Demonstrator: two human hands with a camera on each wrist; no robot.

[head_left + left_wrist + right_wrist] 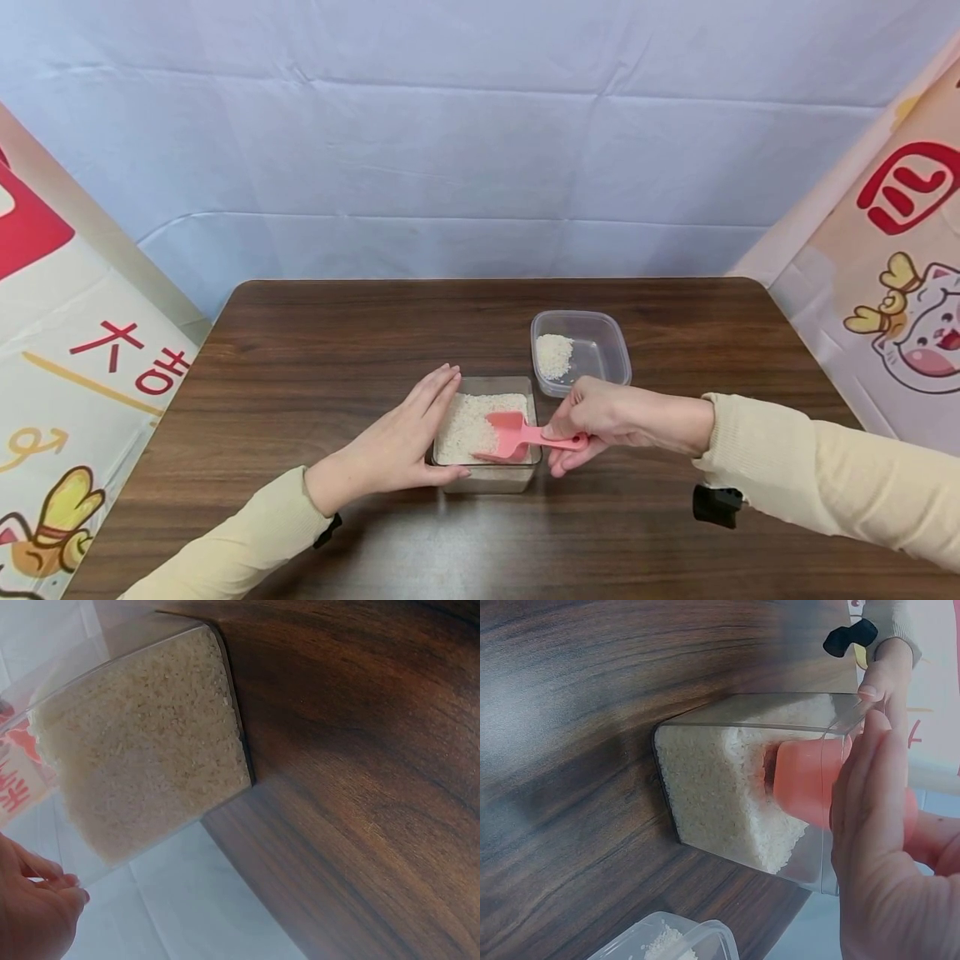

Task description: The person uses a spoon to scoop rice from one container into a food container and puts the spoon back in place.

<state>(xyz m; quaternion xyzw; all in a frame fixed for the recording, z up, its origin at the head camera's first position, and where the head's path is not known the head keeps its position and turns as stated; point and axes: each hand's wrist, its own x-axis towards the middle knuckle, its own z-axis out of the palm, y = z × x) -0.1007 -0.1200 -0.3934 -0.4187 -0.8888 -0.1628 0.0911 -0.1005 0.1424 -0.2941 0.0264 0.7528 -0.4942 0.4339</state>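
Observation:
A clear, tall-sided container (491,482) of rice (467,425) stands on the table. My left hand (397,437) rests against its left side, fingers straight along the rim and thumb at the front edge. My right hand (600,421) grips the handle of a pink scoop (510,437). In the head view the scoop's blade lies over the rice inside the container. The right wrist view shows the scoop (802,780) through the clear wall, its front end at the rice surface. Behind my right hand sits a shallow clear plastic box (600,354) with a small heap of rice (555,357).
The brown wood-grain table (337,325) has a far edge close to a pale blue cloth backdrop (450,167). Printed cloths (112,400) with red characters and cartoon figures hang at both sides. A black wrist device (717,506) is under the right sleeve.

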